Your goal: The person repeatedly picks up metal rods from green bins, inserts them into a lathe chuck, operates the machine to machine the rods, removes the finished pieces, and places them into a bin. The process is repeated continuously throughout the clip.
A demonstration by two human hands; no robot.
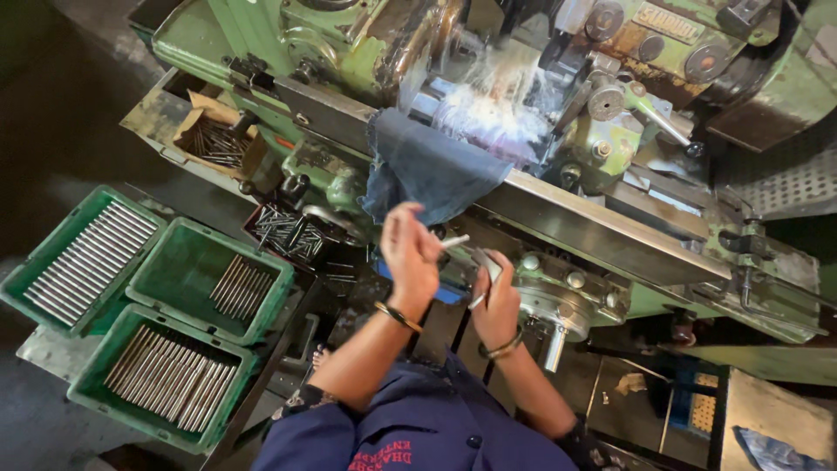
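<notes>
In left hand [410, 251], slim metal rod [455, 242]

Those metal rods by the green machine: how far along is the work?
Looks done: rods lie in neat rows in three green crates. In hand: the left hand holds one short rod, the right hand another metal piece. Left: loose rods in the dark tray and the cardboard box, apparently unsorted.

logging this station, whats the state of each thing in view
left hand: raised, pinching a short metal pin
right hand: closed on a small metal tool
machine: coolant spraying at its middle
blue cloth: draped over the machine's rail
three green crates: open, each holding a row of metal rods
cardboard box: open, with loose rods inside
</notes>
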